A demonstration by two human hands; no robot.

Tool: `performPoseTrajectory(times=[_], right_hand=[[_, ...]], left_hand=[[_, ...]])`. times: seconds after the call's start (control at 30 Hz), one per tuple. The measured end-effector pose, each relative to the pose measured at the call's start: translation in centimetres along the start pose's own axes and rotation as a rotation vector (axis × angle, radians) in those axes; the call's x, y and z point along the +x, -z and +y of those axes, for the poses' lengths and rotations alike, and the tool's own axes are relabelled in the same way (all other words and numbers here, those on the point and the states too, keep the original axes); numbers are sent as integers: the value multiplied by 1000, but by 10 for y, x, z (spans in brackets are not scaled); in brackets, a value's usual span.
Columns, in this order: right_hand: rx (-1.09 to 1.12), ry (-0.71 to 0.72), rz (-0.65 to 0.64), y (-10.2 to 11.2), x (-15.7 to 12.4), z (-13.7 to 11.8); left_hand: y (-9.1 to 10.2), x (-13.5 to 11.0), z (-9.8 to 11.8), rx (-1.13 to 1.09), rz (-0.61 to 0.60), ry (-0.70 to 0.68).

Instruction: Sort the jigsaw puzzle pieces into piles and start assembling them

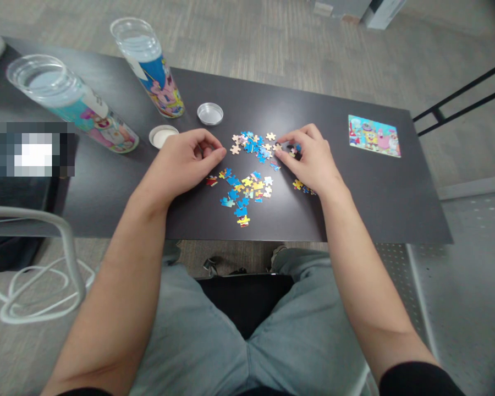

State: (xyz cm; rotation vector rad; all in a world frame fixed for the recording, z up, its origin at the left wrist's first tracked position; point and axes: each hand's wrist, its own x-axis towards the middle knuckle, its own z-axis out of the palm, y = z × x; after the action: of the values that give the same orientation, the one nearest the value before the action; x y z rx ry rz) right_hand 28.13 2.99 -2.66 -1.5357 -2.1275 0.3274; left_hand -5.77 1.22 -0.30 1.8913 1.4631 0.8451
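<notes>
Loose jigsaw puzzle pieces lie in two clusters on the dark table: a mostly blue and pink far cluster (253,144) and a blue and yellow near cluster (247,190). My left hand (190,162) is closed just left of them, thumb and forefinger together; anything inside is hidden. At the far cluster's right side, my right hand (307,157) pinches a pale pink puzzle piece (277,147) between thumb and forefinger. More pieces, some yellow (298,185), lie partly hidden under and beside this hand.
Two clear cartoon-printed canisters, one taller-looking (97,124) and one farther back (159,82), stand at the left. Near them lie a silvery lid (210,114) and a white lid (164,135). A cartoon picture card (374,136) lies right. A white cable (37,319) loops at lower left.
</notes>
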Motion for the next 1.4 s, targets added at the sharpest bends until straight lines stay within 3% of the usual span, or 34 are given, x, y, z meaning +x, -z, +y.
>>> performPoseTrajectory(times=[0.37, 0.77, 1.4], right_hand=[[73, -20, 30, -2, 6, 4], [-55, 11, 14, 6, -2, -7], [-206, 92, -189, 2, -5, -15]], left_hand=[[0, 0, 5, 14, -6, 42], [1, -1, 9, 42, -34, 93], [1, -4, 11, 21, -66, 100]])
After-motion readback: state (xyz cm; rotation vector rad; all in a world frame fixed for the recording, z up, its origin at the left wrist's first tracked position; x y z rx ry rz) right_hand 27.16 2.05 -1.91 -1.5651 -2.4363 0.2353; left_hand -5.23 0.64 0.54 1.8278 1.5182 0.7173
